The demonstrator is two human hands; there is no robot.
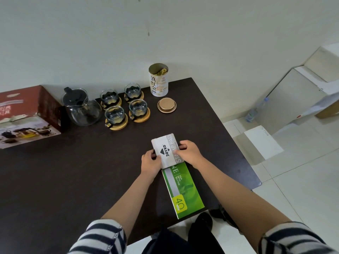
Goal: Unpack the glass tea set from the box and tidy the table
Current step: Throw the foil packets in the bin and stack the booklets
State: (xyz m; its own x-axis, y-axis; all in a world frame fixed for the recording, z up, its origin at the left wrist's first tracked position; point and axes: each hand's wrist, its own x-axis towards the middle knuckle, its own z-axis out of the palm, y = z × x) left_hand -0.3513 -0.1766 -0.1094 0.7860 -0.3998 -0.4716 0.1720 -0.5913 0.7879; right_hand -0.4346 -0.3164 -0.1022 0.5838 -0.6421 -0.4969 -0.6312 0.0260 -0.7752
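A glass teapot with a black lid stands at the back of the dark table. Beside it are several glass cups on round wooden coasters. The red tea set box lies at the far left. Both my hands grip a white stamp pad box: my left hand on its left side, my right hand on its right. The white box rests on the far end of a green box lying flat near the table's front edge.
An open tea canister stands at the back, its round lid lying in front of it. Off the table's right edge are a tiled floor, white cardboard boxes and a plastic bottle.
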